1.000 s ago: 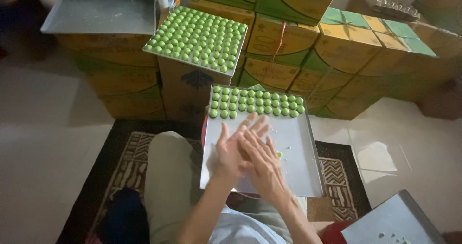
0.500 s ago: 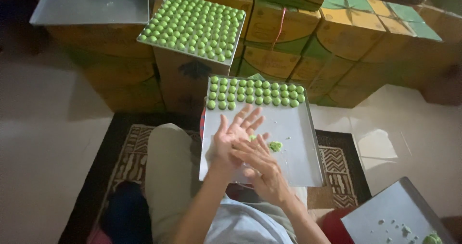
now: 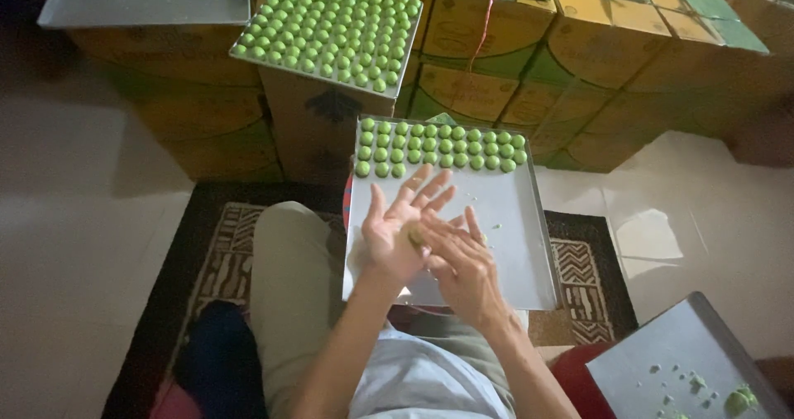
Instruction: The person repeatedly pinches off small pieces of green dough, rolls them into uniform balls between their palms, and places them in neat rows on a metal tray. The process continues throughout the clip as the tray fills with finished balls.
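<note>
Small green dough piece (image 3: pixel 413 237) sits between palms, above near half of grey tray (image 3: pixel 513 253); mostly hidden, only dull green edge shows; shape not clear.
Judged soft, light, a bit sticky; easy to squash; best held loosely in middle of palm, light pressure only.
Left hand (image 3: pixel 395 230) flat, palm up, fingers spread; right hand (image 3: pixel 463 263) lies over it, pressed together on dough piece.
Rows of green balls (image 3: pixel 438 144) fill far end of tray; small, round, matt, evenly spaced.
</note>
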